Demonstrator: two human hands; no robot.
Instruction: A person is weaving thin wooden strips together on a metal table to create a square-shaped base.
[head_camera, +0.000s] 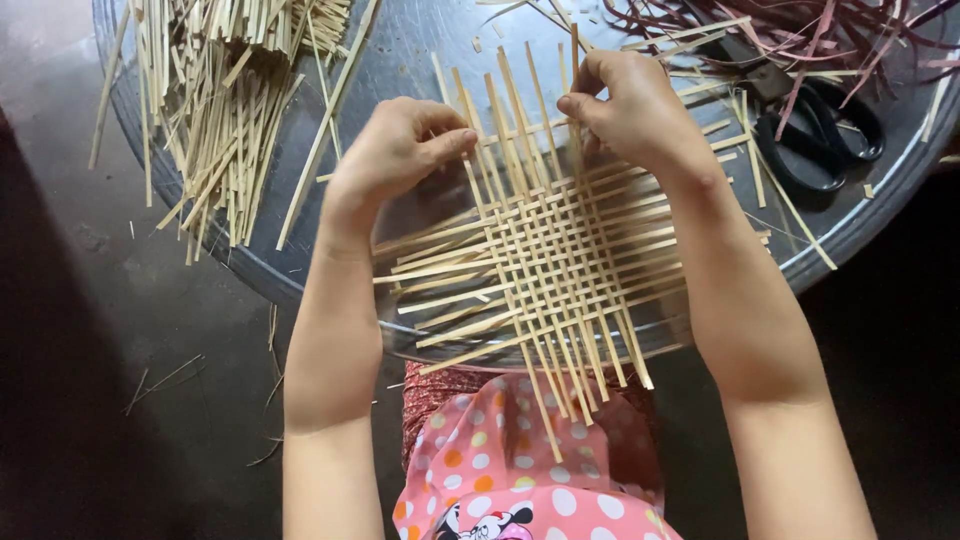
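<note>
While the woven bamboo mat (545, 250) lies flat on the round metal tray (420, 60), both hands work at its far edge. The left hand (395, 155) is curled, thumb and fingertips pinched at the upper left of the weave, seemingly on a strip end there, though which strip cannot be told. The right hand (630, 105) is closed around the tops of a few upright strips near the mat's upper middle.

The mat looks very light and springy: thin, flat bamboo strips, stiff along their length yet easily bent across it. Only the centre is tightly interlaced; the loose ends fan out on every side and overhang the tray's near rim, above the polka-dot clothing (520, 480). Such a weave probably slides apart if tugged by a single end, and a thin strip may crack or splinter if kinked. The safest hold, by that judgement, is on the dense middle with flat fingers, or a pinch close to where a strip enters the weave.

A loose heap of spare bamboo strips (220, 110) lies on the tray to the left, well apart from the mat. Black-handled scissors (810, 130) rest at the right, near a tangle of dark reddish strips (800, 30).
</note>
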